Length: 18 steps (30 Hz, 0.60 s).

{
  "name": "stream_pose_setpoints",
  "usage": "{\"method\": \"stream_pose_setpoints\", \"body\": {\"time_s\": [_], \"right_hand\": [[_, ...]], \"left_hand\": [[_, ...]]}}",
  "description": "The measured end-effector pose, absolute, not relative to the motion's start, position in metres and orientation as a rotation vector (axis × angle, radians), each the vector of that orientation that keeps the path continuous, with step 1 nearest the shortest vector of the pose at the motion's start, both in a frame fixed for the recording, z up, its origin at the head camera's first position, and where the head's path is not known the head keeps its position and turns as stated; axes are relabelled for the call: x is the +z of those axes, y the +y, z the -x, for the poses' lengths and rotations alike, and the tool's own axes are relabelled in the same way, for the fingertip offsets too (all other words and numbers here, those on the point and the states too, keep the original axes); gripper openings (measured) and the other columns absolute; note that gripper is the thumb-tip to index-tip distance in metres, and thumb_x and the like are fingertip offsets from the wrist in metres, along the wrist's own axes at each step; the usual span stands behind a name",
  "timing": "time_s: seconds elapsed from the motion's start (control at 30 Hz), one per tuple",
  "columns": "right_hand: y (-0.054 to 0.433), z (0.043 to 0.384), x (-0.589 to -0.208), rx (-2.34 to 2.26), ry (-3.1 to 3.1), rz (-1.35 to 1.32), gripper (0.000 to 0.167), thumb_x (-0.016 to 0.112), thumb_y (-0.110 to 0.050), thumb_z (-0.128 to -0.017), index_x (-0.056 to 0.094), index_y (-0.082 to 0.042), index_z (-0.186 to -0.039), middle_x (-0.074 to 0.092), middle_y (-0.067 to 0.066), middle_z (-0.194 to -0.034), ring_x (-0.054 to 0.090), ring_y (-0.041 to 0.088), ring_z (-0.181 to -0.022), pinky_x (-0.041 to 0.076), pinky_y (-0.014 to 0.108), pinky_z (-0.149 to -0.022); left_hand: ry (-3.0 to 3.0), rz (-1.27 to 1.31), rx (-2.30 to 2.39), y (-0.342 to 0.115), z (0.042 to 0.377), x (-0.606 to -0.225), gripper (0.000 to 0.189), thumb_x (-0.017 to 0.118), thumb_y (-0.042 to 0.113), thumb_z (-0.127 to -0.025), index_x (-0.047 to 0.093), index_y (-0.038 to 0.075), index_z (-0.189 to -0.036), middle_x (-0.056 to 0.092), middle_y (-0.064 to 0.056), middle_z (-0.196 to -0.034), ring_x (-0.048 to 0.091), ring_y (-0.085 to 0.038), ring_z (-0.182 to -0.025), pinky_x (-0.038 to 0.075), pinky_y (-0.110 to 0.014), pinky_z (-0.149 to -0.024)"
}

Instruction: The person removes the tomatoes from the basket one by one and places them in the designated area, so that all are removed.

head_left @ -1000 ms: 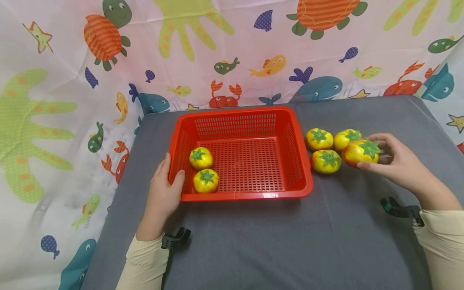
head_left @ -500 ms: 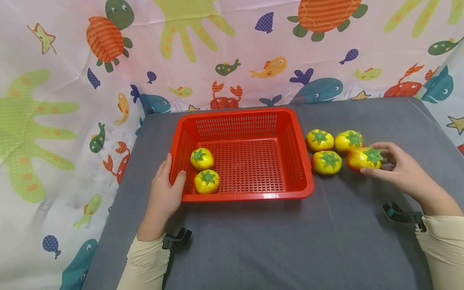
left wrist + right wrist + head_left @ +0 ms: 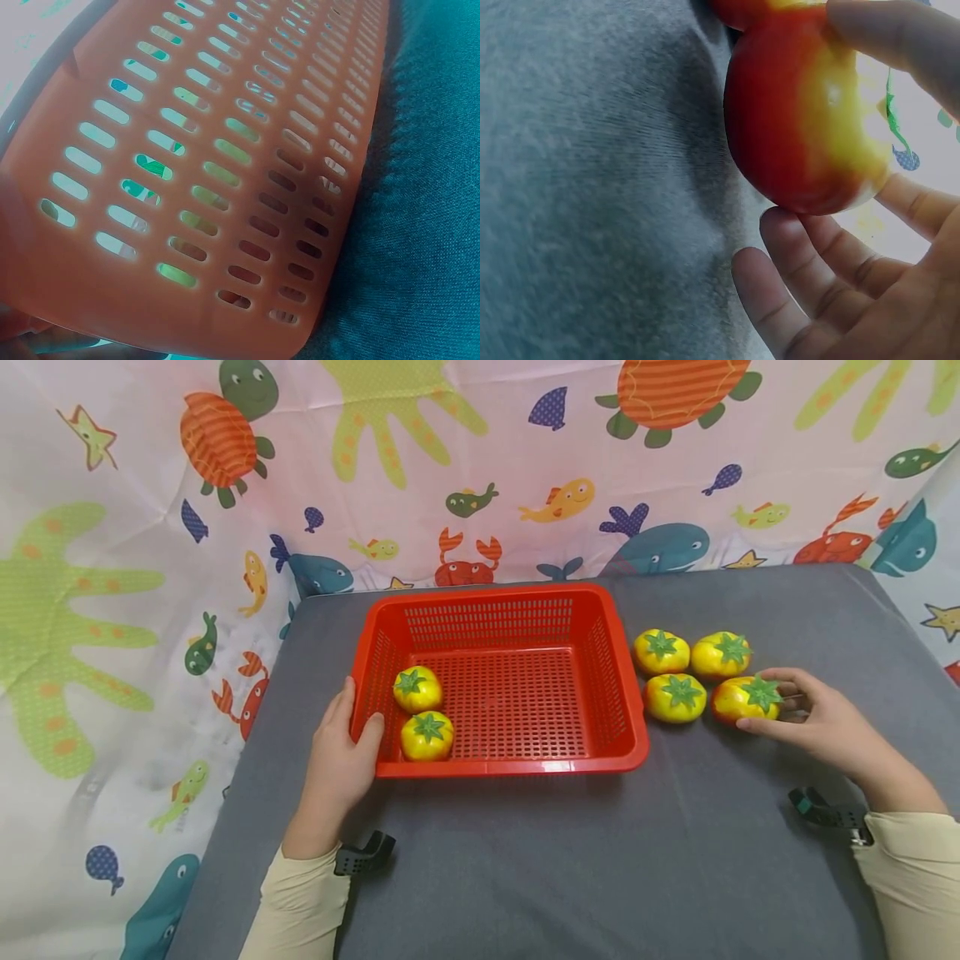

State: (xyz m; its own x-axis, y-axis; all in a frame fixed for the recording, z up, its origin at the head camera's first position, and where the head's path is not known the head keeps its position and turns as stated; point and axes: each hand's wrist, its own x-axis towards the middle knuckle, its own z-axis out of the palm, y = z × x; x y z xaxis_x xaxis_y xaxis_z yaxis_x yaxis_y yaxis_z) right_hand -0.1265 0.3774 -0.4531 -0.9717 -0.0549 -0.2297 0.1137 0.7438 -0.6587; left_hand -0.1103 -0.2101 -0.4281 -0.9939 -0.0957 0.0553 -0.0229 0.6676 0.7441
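Observation:
My left hand [image 3: 342,747] grips the left front corner of a red plastic basket [image 3: 510,766], thumb over the rim and fingers along the outer wall. In the left wrist view the slotted basket wall [image 3: 217,187] fills most of the picture. Inside the basket, at its left end, lie two yellow tomatoes [image 3: 417,688] with green star-shaped leaves. To the right of the basket my right hand [image 3: 817,714] holds a red-and-yellow tomato [image 3: 731,700] between thumb and fingers, low over the cloth. From the right wrist, that tomato's red underside [image 3: 769,112] shows, fingertips against it.
Three more tomatoes [image 3: 675,698] sit close together between the basket's right wall and the held one. A grey cloth [image 3: 570,868] covers the table. Behind and at the left hangs a curtain [image 3: 510,452] printed with sea animals.
My right hand has lowered the tomato toward the cloth, from overlapping the back right tomato to a spot in front of it. The left hand and basket stay in place.

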Motion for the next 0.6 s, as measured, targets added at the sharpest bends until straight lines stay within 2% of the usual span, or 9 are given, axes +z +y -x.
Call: {"method": "stream_pose_setpoints", "body": {"time_s": [0.33, 0.6], "right_hand": [[0.3731, 0.1284, -0.4588, -1.044, 2.719, -0.044, 0.087, 0.078, -0.044, -0.094, 0.034, 0.0, -0.155, 0.043, 0.037, -0.147, 0.047, 0.058, -0.126, 0.044, 0.075, -0.094], [0.3724, 0.1289, -0.4594, -1.053, 2.71, -0.037, 0.087, 0.077, -0.042, -0.096, 0.032, 0.001, -0.157, 0.04, 0.038, -0.149, 0.046, 0.059, -0.127, 0.042, 0.076, -0.095]], "left_hand": [[-2.792, -0.103, -1.244, -0.2106, 0.1097, -0.4286, 0.076, 0.056, 0.028, -0.104, 0.021, 0.01, -0.168, 0.039, -0.012, -0.166, 0.055, -0.037, -0.138, 0.05, -0.058, -0.106], [-2.794, -0.09, -1.238, -0.2113, 0.1097, -0.4278, 0.075, 0.054, 0.03, -0.105, 0.019, 0.01, -0.169, 0.037, -0.014, -0.167, 0.05, -0.038, -0.143, 0.046, -0.06, -0.11]]}}
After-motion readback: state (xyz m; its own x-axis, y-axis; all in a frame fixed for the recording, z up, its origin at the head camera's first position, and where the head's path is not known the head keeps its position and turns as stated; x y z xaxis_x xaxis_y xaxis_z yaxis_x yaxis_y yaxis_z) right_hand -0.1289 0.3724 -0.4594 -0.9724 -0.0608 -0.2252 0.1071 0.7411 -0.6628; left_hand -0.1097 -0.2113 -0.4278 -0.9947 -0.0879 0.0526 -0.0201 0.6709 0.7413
